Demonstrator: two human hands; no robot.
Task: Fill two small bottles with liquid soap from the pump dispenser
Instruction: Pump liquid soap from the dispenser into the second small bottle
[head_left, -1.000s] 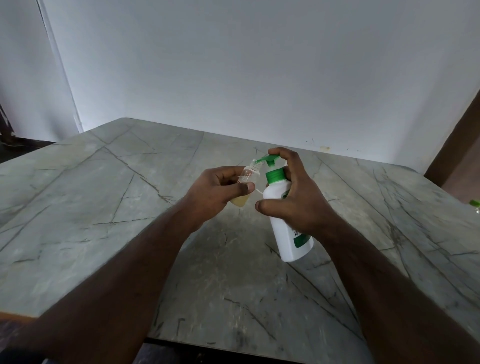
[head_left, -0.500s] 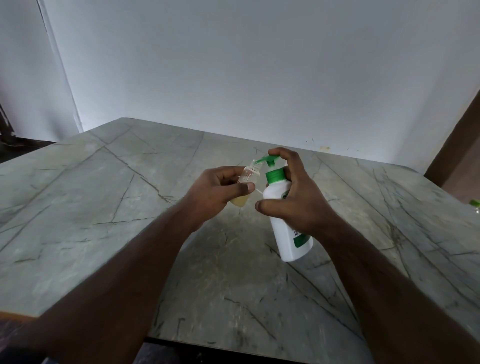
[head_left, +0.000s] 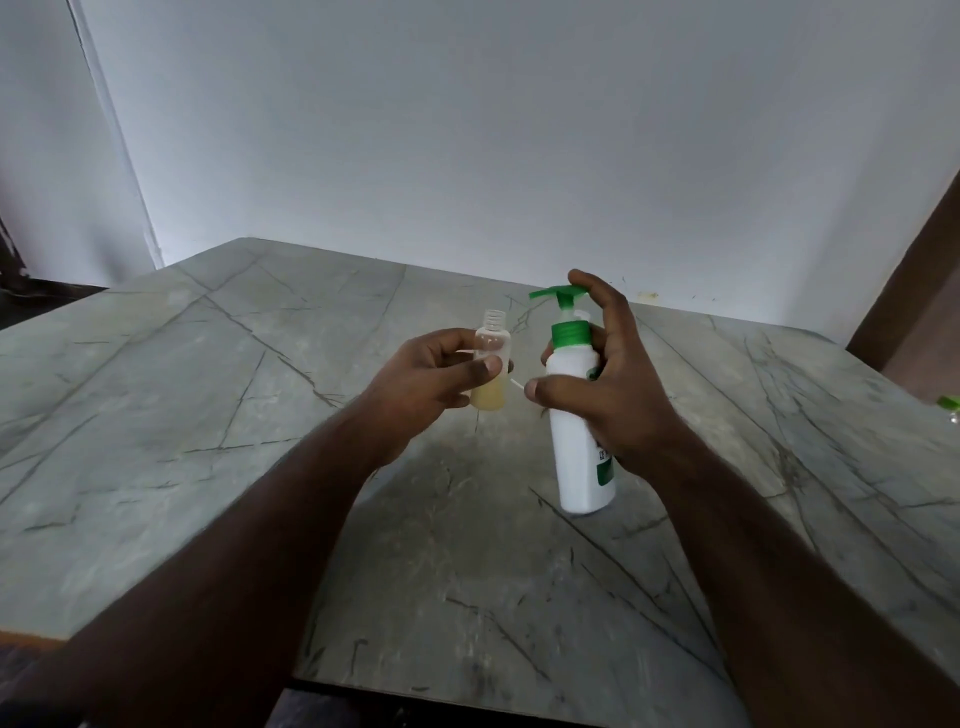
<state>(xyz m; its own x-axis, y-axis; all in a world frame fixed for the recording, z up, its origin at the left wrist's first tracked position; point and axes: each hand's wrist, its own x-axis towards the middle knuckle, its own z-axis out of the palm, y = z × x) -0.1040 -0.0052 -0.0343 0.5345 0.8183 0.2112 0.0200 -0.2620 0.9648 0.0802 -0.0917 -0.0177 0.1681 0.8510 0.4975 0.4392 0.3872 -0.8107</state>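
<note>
Plain room, marble-patterned table (head_left: 208, 415), bare white wall (head_left: 519, 130)

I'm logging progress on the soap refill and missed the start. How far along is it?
Done: the small bottle holds yellowish soap in roughly its lower part; its neck is open and uncapped.
In hand: the left hand pinches that bottle, held clear of the nozzle; the right hand grips the pump dispenser, forefinger on the green pump head.
Left: topping up if needed, and the second bottle, which isn't clearly in view.
</note>
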